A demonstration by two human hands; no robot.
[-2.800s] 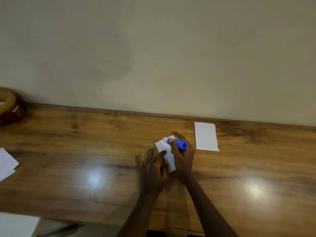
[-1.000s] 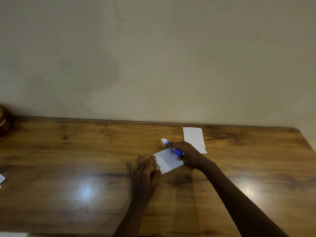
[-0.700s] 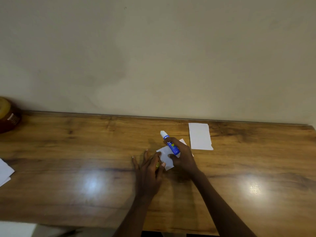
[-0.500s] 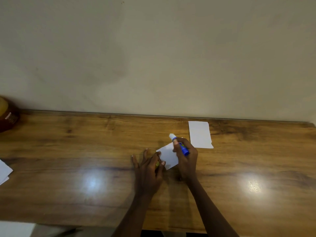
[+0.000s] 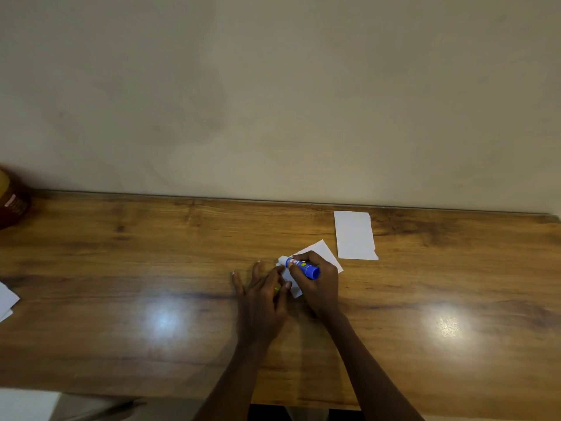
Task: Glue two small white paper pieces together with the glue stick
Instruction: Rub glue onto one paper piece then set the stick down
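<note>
The glue stick (image 5: 303, 268), blue, lies tilted in the closed right hand (image 5: 317, 285), tip on a small white paper piece (image 5: 324, 253) on the counter (image 5: 151, 253). The left hand (image 5: 263, 296), fingers flat and spread, pins that piece. A second paper piece (image 5: 354, 235) lies just beside.

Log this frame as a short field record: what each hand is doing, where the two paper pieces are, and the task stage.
left hand: left hand pressed flat, fingertips pinning the near paper piece
right hand: right hand holds the blue glue stick, white tip down on that piece
second paper piece: second paper piece lies apart, farther back to the right, near the wall
surface: wooden table
stage: gluing first piece; pieces not yet joined
</note>
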